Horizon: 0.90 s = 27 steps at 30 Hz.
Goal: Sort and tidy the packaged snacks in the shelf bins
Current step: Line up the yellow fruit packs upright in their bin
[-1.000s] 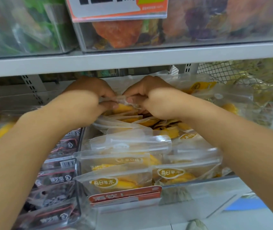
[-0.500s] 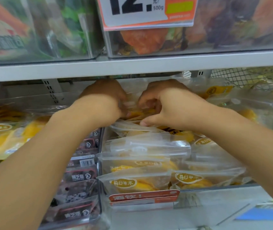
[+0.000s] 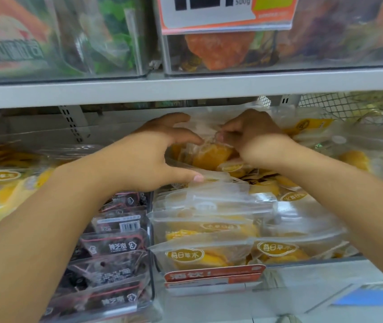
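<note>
Packet of yellow fruit snack (image 3: 209, 155) lies at back of the clear bin (image 3: 209, 297), directly between both hands; right hand (image 3: 253, 138) pinches its top edge, left hand (image 3: 153, 155) spread wide just beside it, thumb resting on a lower packet; long axis looks crosswise; right hand nearer

price tag (image 3: 226, 12): digits cut by top edge | upper bin packs (image 3: 46, 38): blurred | right fingertips (image 3: 237, 129): hidden in wrapper

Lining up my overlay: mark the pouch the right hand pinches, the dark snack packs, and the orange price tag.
Pouch (image 3: 211, 155): head view, yellow fruit inside.
Dark snack packs (image 3: 116, 247): head view, label of one pack.
Orange price tag (image 3: 227, 14): head view, white panel.
</note>
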Tool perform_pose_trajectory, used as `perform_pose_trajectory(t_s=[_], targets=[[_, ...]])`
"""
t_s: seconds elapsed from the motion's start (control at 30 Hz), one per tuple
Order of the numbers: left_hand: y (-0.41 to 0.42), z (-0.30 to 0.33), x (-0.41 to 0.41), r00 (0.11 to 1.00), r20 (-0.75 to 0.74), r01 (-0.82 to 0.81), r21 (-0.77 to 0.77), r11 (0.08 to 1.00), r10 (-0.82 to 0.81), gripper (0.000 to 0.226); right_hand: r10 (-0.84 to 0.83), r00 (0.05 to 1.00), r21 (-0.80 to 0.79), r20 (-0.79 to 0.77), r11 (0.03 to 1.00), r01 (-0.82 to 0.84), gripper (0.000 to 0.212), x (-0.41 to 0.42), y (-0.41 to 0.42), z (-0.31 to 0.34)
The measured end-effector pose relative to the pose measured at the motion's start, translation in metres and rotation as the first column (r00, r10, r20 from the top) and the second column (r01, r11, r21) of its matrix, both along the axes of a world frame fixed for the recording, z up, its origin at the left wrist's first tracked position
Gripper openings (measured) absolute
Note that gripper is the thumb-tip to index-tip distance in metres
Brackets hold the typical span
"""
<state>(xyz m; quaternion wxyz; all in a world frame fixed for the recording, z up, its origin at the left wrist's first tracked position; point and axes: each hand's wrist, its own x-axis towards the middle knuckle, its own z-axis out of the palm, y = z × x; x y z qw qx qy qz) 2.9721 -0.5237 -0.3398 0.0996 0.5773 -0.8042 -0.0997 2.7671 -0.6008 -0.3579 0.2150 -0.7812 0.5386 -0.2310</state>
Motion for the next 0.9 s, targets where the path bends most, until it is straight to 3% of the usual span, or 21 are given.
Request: perform_pose_trajectory(t_s=[0.1,0.2,0.33,0.37,0.43,0.5,0.6,0.7,0.77,0.83,0.9], targets=[[-0.004,0.000,-0.007,0.996,0.070,-0.056,-0.039,0.998,0.059,0.040,0.144,0.989,0.108,-0.035,0.984,-0.140,0.021,0.003,0.008,0.000],[-0.009,-0.002,-0.014,0.988,0.100,-0.108,-0.091,0.990,0.117,0.028,0.197,0.966,0.088,-0.166,0.979,-0.185,0.028,0.002,0.015,0.003],[-0.015,0.000,-0.018,0.973,0.063,-0.213,-0.115,0.970,0.222,0.020,0.111,0.992,-0.086,0.066,0.991,-0.105,0.010,-0.011,0.031,0.018],[-0.016,0.000,-0.019,0.967,0.050,-0.241,-0.126,0.962,0.249,0.022,0.128,0.990,-0.110,0.061,0.987,-0.121,0.013,-0.016,0.036,0.020],[-0.019,-0.001,-0.022,0.953,0.031,-0.293,-0.149,0.945,0.300,0.023,0.198,0.971,-0.109,-0.132,0.971,-0.213,0.028,-0.023,0.046,0.023],[-0.024,-0.002,-0.024,0.937,-0.002,-0.347,-0.137,0.928,0.350,0.024,0.206,0.923,-0.083,-0.326,0.966,-0.245,0.030,-0.022,0.048,0.022],[-0.027,-0.004,-0.027,0.918,-0.046,-0.397,-0.150,0.906,0.395,0.026,0.083,0.920,-0.122,-0.382,0.983,-0.139,0.029,-0.016,0.040,0.023],[-0.023,-0.006,-0.029,0.931,-0.013,-0.356,-0.261,0.897,0.366,0.025,-0.092,0.873,-0.348,-0.478,0.933,-0.093,0.018,-0.008,0.036,0.025],[-0.021,-0.006,-0.029,0.934,-0.017,-0.344,-0.306,0.888,0.356,0.023,-0.169,0.849,-0.418,-0.501,0.906,-0.066,0.018,-0.004,0.036,0.025],[-0.022,-0.006,-0.028,0.932,-0.040,-0.353,-0.312,0.882,0.359,0.021,-0.141,0.850,-0.352,-0.508,0.934,-0.055,0.024,-0.002,0.036,0.023],[-0.025,-0.007,-0.026,0.926,-0.090,-0.376,-0.298,0.877,0.366,0.017,-0.022,0.906,-0.161,-0.422,0.986,-0.052,0.020,-0.003,0.034,0.021]])
